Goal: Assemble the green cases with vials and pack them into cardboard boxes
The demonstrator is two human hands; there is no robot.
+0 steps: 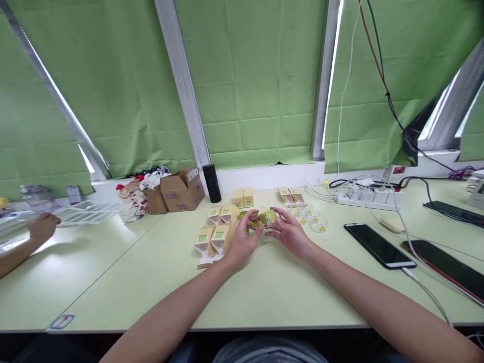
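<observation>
Between my hands, above the table, is a small clear, rounded container with yellow-green on it; its exact kind is too small to make out. My right hand grips it from the right with thumb and fingertips. On the other side, my left hand has its thumb and fingers curled at the container's left edge. More green pieces show partly behind the left fingers. Several open cardboard boxes with green labels stand just left of that hand. To the right lie several clear rounded containers with yellow centres.
More small boxes stand farther back, with another pair to the right. A black cylinder and brown carton line the wall. Phones, cables and a power strip occupy the right. Another person's hand is at far left.
</observation>
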